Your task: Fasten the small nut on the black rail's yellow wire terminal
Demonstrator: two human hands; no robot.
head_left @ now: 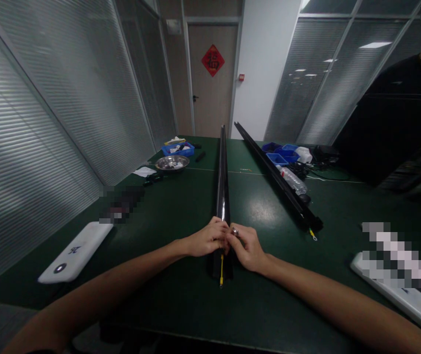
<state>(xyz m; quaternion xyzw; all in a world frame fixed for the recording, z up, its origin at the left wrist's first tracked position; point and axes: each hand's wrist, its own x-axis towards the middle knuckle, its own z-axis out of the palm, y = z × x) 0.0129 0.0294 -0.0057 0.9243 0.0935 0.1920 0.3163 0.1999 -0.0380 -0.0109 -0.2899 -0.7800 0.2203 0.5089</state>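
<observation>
A long black rail (223, 182) lies lengthwise down the middle of the green table (181, 295), with a yellow wire (221, 274) sticking out of its near end. My left hand (207, 239) grips the rail's near end, fingers curled over its top. My right hand (245, 247) meets it from the right, pinching a small shiny metal part (234, 231) against the rail.
A second black rail (277, 177) lies angled to the right, with a clear plastic bottle (293, 181) and blue bins (282, 153) beside it. A metal bowl (172, 163) and a blue tray (176, 149) sit back left. White flat devices (75, 251) (409, 297) lie at both near sides. A person in black (398, 123) stands at right.
</observation>
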